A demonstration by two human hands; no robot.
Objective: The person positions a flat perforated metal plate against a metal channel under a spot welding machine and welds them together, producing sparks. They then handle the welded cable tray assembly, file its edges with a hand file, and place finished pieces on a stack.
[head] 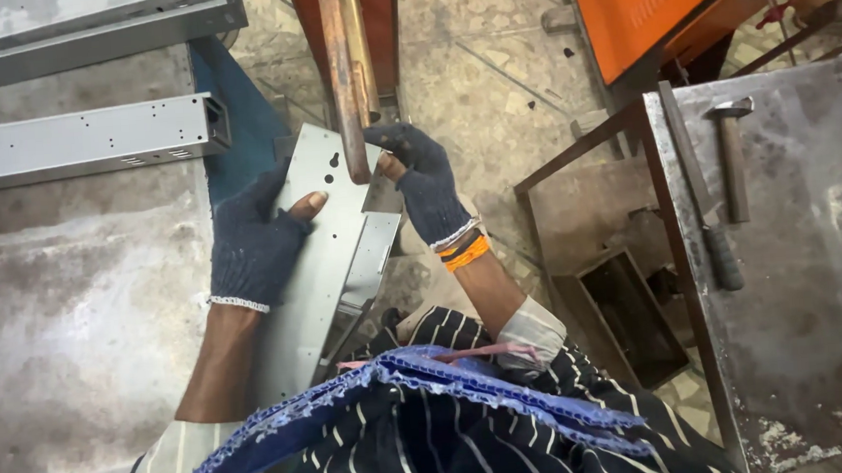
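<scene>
Both gloved hands, left hand (251, 240) and right hand (424, 182), have their fingers clenched on the grey punched sheet-metal bracket (328, 243), holding it under the rusty vertical press rod (342, 74); next it needs careful aligning, I think.

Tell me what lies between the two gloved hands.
In the head view, the grey metal bracket spans from the left hand to the right hand, and a rusty vertical bar crosses its top.

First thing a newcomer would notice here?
Two dark knit gloves at centre: the left hand and right hand both hold a pale grey punched sheet-metal bracket under a rusty vertical lever. At right, a hammer and a file lie on a worn steel table; grey channel sections lie upper left.
</scene>
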